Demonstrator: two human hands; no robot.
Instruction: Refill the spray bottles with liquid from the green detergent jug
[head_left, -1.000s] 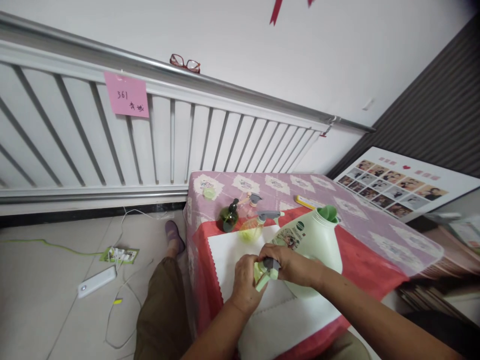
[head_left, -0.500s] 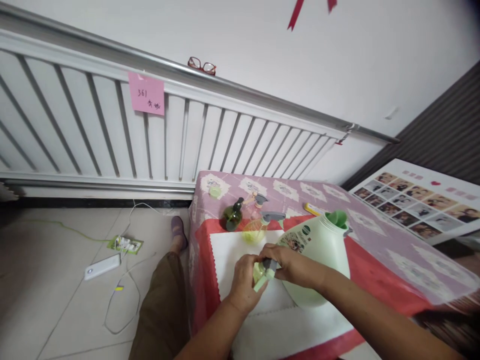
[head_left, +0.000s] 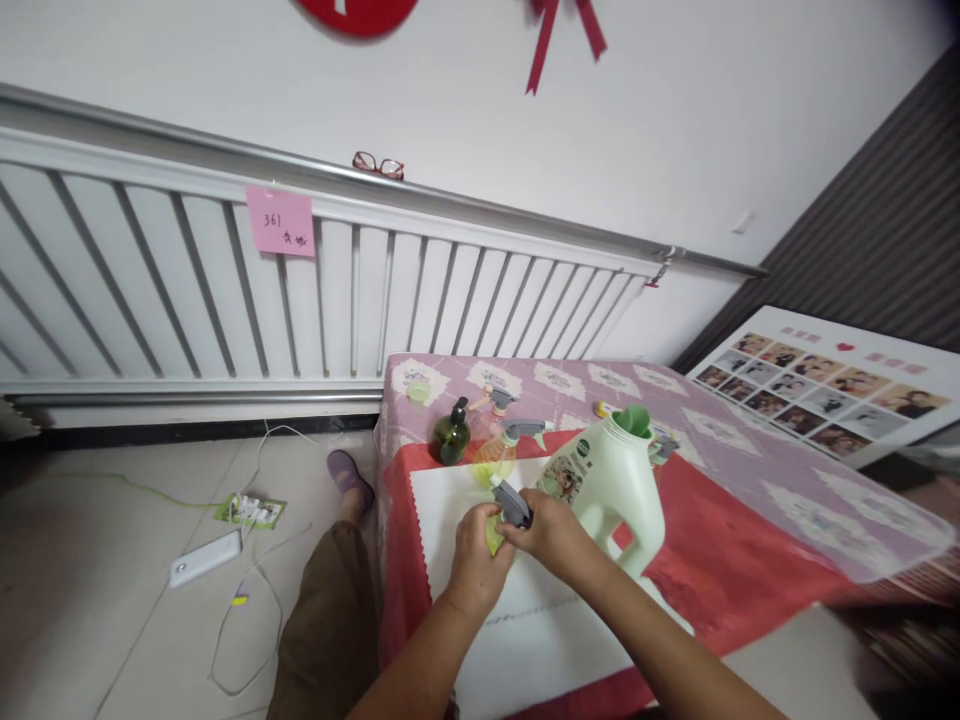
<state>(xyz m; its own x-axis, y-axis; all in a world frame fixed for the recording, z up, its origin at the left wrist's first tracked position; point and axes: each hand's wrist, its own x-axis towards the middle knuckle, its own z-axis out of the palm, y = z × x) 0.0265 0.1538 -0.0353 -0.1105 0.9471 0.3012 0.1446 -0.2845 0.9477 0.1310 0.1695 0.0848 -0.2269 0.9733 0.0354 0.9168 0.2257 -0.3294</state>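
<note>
My left hand (head_left: 472, 552) is closed around a small yellow-green spray bottle (head_left: 493, 536) over the white cloth (head_left: 450, 500). My right hand (head_left: 551, 528) grips the bottle's grey trigger head (head_left: 512, 503) from the right. Just behind my right hand stands a big pale green jug (head_left: 613, 478) with a green funnel (head_left: 632, 421) in its mouth. Beyond the hands stand a dark green pump bottle (head_left: 451, 440), a yellow spray bottle (head_left: 496, 455) and a pink spray bottle (head_left: 487, 404).
A table (head_left: 720, 560) with a red and purple cloth stands by a white radiator (head_left: 225, 300) with a pink note (head_left: 281, 221) and glasses (head_left: 378, 165) on top. A power strip (head_left: 247, 510), a white power bank (head_left: 203, 558) and cables lie on the floor. A photo board (head_left: 832, 385) leans at right.
The view has shifted. My hands and the small bottle have moved up and slightly left; the grey trigger head now sits on top of the bottle, gripped by my right hand.
</note>
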